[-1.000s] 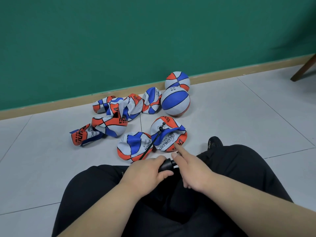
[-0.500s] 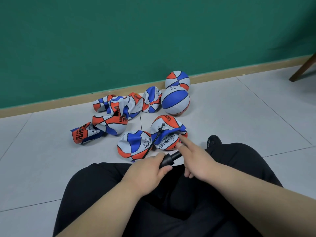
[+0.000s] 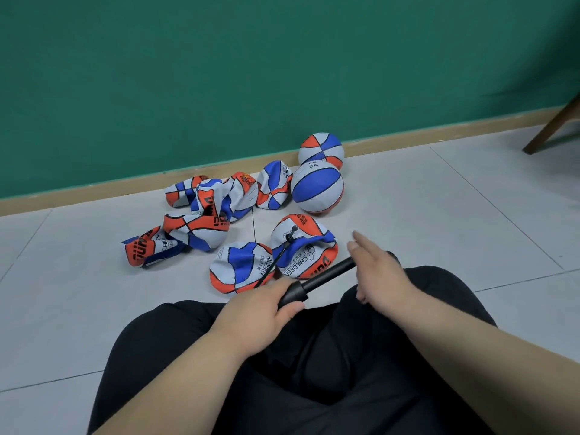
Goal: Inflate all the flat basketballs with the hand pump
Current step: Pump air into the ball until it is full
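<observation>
Two hands are at the black hand pump (image 3: 320, 276): the left hand (image 3: 260, 309) grips its barrel, while the right hand (image 3: 376, 271), fingers straight (blurred), lies over the handle end, perhaps touching it. The thin hose (image 3: 277, 260) runs to the nearest flat basketball (image 3: 309, 246) on the floor (image 3: 439, 230), and two inflated basketballs (image 3: 317, 186) stand behind.

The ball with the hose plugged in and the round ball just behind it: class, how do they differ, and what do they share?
The hosed ball is collapsed; the round ball is a full sphere. The hosed ball has the pump hose plugged in; the round ball has nothing attached. The hosed ball lies nearer the camera; the round ball sits nearer the wall. Both have orange, blue and pale panels.
</observation>
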